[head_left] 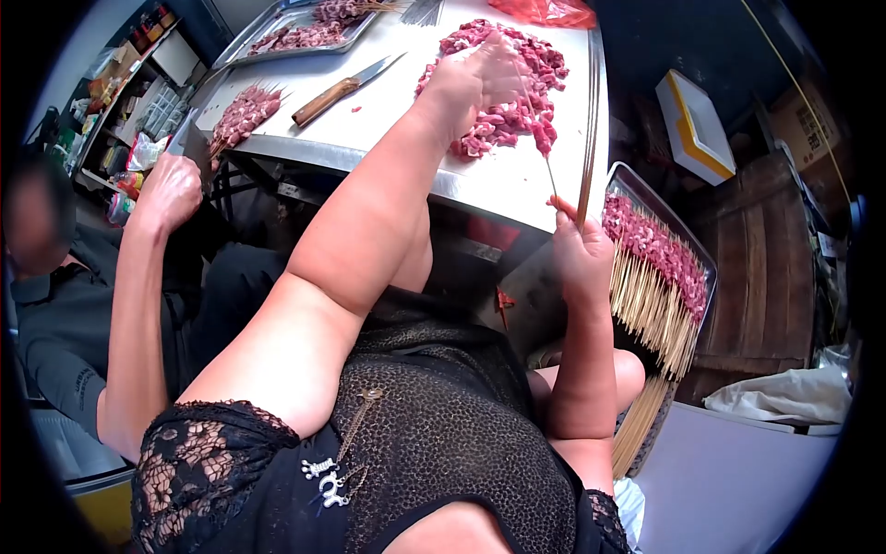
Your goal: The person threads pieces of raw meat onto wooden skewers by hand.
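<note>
My left hand is over the pile of raw meat pieces on the white table top. Its fingers are stretched out and slightly smeared by motion; nothing shows clearly in them. My right hand is closed around several thin skewers at the table's front right corner. One skewer leans out apart from that bundle toward the pile, with a meat piece on it. Just right of my right hand, a metal tray holds rows of meat skewers.
A wooden-handled knife and a heap of skewered meat lie left on the table. Behind them sits another metal tray. At left, a co-worker's closed hand grips a blade. Bare sticks stand at lower right.
</note>
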Demonstrator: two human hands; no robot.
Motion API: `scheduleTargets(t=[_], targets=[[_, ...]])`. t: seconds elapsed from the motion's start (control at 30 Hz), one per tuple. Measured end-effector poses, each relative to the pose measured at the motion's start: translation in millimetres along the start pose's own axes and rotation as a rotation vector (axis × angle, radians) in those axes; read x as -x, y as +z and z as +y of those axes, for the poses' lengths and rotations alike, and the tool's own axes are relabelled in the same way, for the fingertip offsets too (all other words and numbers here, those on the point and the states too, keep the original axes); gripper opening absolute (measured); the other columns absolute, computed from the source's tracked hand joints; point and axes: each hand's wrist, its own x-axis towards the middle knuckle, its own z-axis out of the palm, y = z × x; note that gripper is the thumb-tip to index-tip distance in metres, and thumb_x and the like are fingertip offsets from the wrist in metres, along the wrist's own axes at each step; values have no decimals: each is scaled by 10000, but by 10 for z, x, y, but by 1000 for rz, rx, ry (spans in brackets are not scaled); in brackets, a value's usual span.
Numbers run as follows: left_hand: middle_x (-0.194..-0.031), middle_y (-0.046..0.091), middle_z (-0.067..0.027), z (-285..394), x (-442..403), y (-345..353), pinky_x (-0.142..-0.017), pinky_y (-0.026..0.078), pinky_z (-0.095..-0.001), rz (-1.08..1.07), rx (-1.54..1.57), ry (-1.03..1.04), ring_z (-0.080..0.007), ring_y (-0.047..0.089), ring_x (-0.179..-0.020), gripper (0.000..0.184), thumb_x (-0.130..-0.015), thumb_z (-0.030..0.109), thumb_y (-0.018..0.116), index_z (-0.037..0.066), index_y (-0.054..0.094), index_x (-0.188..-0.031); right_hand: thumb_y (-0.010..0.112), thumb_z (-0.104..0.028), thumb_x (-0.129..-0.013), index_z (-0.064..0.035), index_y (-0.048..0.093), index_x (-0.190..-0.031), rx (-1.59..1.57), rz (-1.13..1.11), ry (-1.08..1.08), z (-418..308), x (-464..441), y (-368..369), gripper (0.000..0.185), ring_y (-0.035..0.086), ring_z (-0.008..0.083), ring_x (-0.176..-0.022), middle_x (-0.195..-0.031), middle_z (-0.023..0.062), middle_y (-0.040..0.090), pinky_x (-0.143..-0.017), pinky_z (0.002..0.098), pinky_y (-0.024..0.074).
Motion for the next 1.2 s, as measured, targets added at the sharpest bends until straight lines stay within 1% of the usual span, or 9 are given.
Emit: scheduleTargets(t=[0.07,0.23,0.47,0.7,0.8,0.9,1.03,1.1,1.2], targets=[[-1007,618,-194,-23,-23,-14,-811,536,-365,-95,203,-2,-251,627,-930,328,-941,256,480,-40,527,-1073,536,-84,-906,-4,620,-1098,111,-3,-37,0,47,1,225,353,-17,-520,-634,-99,440,-467,141,257],[-1018,607,-217,-14,-10,-15,-839,536,-389,-92,275,-19,-271,633,-921,265,-951,121,416,-48,475,-1147,547,-76,-897,-19,637,-1083,190,14,-67,59,69,-24,214,383,-9,-582,-691,-88,472,-509,146,299],[-965,615,-192,-95,39,75,-805,544,-399,-98,213,52,-256,632,-869,259,-957,118,379,-43,480,-1132,556,-85,-893,-15,638,-1082,220,8,-105,122,47,14,217,409,13,-625,-738,-66,494,-553,160,340],[-751,548,-90,-78,77,165,-796,530,-419,-23,313,126,-194,562,-679,227,-919,110,325,-14,513,-949,560,-90,-890,-19,636,-1090,332,20,-120,27,33,83,226,427,27,-637,-729,-57,494,-579,173,367],[-671,472,-52,-69,31,162,-809,511,-448,-97,370,159,-166,484,-601,221,-888,124,309,16,498,-847,518,-88,-903,19,605,-1104,357,-7,-189,-32,52,174,244,370,-3,-571,-666,-90,452,-516,151,286],[-632,449,-38,-65,30,115,-842,482,-475,-289,446,169,-167,484,-623,217,-881,137,297,56,478,-792,522,-110,-904,20,589,-1112,114,-75,-29,19,44,218,255,330,-6,-493,-613,-101,410,-450,156,248],[-616,447,-35,-73,-20,62,-853,472,-489,-299,476,191,-175,489,-630,207,-866,140,300,68,474,-781,528,-107,-910,-8,587,-1124,-136,-148,171,-40,49,255,243,318,5,-463,-592,-90,405,-417,159,250],[-612,451,-37,-80,-77,37,-864,456,-511,-411,588,192,-182,494,-635,190,-847,148,313,78,470,-767,500,-112,-920,3,542,-1158,-361,-208,320,-61,51,273,267,273,14,-417,-568,-91,353,-373,169,217],[-611,452,-38,-56,-79,40,-876,443,-530,-395,674,133,-187,498,-638,173,-833,155,329,87,466,-754,490,-118,-925,13,528,-1164,-456,-216,365,-97,78,311,276,255,17,-408,-560,-90,327,-366,173,211]])
